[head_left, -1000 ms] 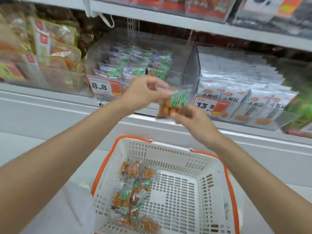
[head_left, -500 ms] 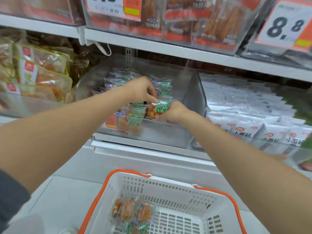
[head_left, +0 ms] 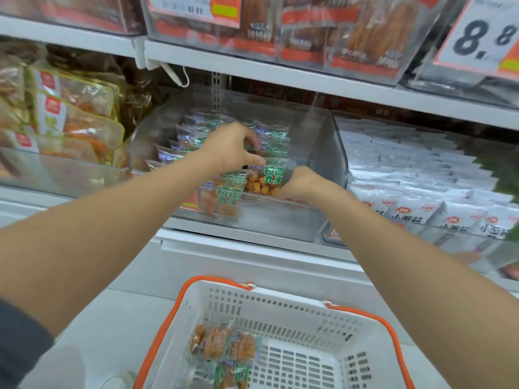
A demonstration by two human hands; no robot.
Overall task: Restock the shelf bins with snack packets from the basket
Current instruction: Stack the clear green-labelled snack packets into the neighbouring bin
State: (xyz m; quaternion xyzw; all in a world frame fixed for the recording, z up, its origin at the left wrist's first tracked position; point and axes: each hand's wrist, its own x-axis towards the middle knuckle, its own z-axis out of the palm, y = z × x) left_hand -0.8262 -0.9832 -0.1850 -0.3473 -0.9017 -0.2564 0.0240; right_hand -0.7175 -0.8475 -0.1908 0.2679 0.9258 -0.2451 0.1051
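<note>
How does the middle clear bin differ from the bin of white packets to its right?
The middle bin holds green-labelled packets of orange snacks; the right bin holds white packets. The middle bin has bare space on its right side; the right bin is packed in full rows. Both are clear plastic on the same shelf.

left hand point(head_left: 230, 147): pinching top of snack packet point(head_left: 269, 178) | right hand point(head_left: 300, 182): gripping its right edge, near front edge of clear bin point(head_left: 323, 141) | basket point(head_left: 280, 310): more packets point(head_left: 222, 346) along left wall
</note>
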